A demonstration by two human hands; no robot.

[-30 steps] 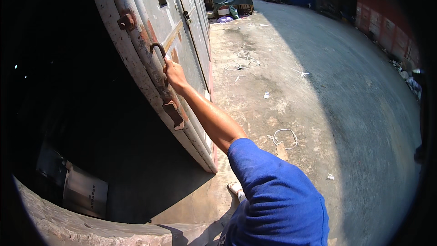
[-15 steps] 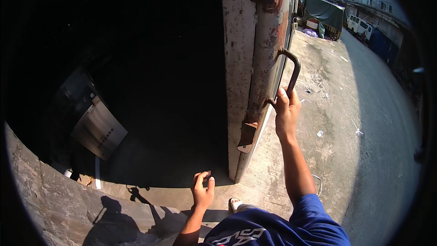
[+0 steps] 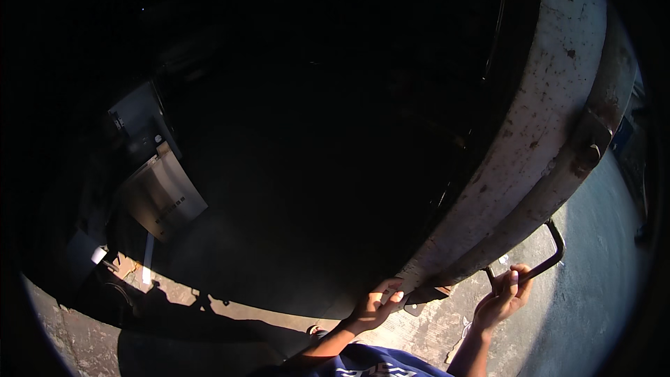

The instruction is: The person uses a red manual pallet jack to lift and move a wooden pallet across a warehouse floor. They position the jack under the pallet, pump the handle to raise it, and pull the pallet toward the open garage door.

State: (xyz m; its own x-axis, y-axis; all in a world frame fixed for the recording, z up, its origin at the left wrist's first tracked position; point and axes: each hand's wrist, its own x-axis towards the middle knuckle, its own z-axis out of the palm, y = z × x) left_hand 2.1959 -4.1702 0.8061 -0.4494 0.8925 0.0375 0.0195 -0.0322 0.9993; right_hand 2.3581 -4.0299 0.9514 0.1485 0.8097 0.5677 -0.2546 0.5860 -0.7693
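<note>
A heavy metal door (image 3: 520,136), its whitish paint chipped and rusty, slants across the right side of the view. A dark bent-rod handle (image 3: 559,244) sticks out from its outer edge. My right hand (image 3: 501,298) is wrapped round the end of the handle nearest me. Close by the door's lower end is my left hand (image 3: 371,311), its fingers loosely curled with a gap to the thumb. Its fingertips are at the door's edge; whether they press on it I cannot tell. A metal latch plate (image 3: 593,141) sits on the door above the handle.
Left of the door lies a very dark interior. Inside it stands a pale metal panel or cabinet (image 3: 166,192), with a white strip (image 3: 148,258) below. Sunlit concrete (image 3: 436,328) lies under the door's end, and grey pavement (image 3: 593,265) runs along the right.
My view has swung left and tilted, so the door now slants on the right. My left hand has come up to the door's lower end. The right hand stays on the handle.
</note>
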